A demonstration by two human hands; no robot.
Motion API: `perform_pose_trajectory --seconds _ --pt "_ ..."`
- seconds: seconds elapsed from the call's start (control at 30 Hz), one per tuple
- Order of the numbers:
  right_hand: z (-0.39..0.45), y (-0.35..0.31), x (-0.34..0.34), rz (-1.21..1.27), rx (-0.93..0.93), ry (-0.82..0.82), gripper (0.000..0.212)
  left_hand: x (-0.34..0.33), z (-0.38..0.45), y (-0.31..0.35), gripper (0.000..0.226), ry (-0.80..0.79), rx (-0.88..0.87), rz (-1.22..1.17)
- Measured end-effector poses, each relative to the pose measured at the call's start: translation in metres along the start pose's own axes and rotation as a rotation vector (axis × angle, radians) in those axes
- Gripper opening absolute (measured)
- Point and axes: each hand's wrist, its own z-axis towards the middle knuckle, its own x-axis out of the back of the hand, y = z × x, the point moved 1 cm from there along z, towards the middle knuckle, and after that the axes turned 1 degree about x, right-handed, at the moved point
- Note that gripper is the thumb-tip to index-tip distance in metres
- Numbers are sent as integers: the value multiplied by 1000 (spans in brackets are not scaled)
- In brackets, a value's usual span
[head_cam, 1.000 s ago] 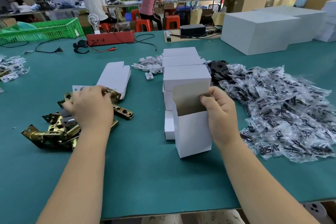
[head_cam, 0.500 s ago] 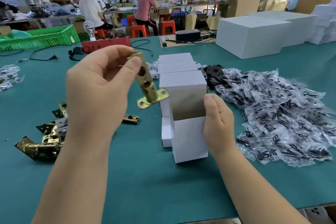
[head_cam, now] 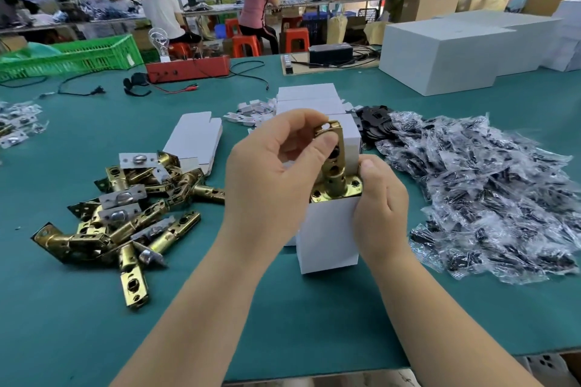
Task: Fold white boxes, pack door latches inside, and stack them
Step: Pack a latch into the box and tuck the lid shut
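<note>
As the left hand (head_cam: 270, 179) pinches a brass latch (head_cam: 334, 166) by its top end, faceplate down at the mouth of an open box (head_cam: 328, 236) standing on the green table (head_cam: 283, 308), the right hand (head_cam: 382, 207) grips the box's right wall. Loose latches (head_cam: 125, 210) lie to the left, bagged parts (head_cam: 490, 195) to the right.

Two bare forearms show, with no sleeve anywhere along them. The left hand (head_cam: 270, 179) and right hand (head_cam: 382, 204) wear no gloves. No ring sits on the fingers (head_cam: 327, 145), and no watch or band circles either wrist behind them. The nails are short and unpainted.
</note>
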Motion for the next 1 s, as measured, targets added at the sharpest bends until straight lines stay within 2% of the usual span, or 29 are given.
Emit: perform_pose_trajectory --seconds 0.1,0.2,0.3,0.4,0.53,0.67,0.77,0.83,0.9,1.0 --pt "-1 0 0 5 14 -8 32 -2 -2 -6 14 -103 -77 187" --pt "0 -1 0 18 -3 -5 26 -3 -8 -18 13 -161 -145 348" --pt "0 -1 0 11 -9 -1 25 -4 -18 -33 11 -90 -321 522" --pt "0 0 1 17 -27 6 27 -2 -26 -56 19 71 -420 555" --pt "1 1 0 40 -31 16 26 1 -31 -67 18 118 -153 158" --pt "3 2 2 28 -42 23 28 3 -33 -72 21 185 61 -78" --pt "9 3 8 111 -148 31 27 2 -32 -78 26 143 246 -220" --pt "14 4 13 123 -198 -44 31 -1 -32 -80 30 59 273 -197" --pt "18 5 16 80 -172 -172 39 -4 -35 -77 25 -7 266 -161" --pt "20 3 22 159 -79 -251 56 -11 -45 -74 25 -71 111 16"
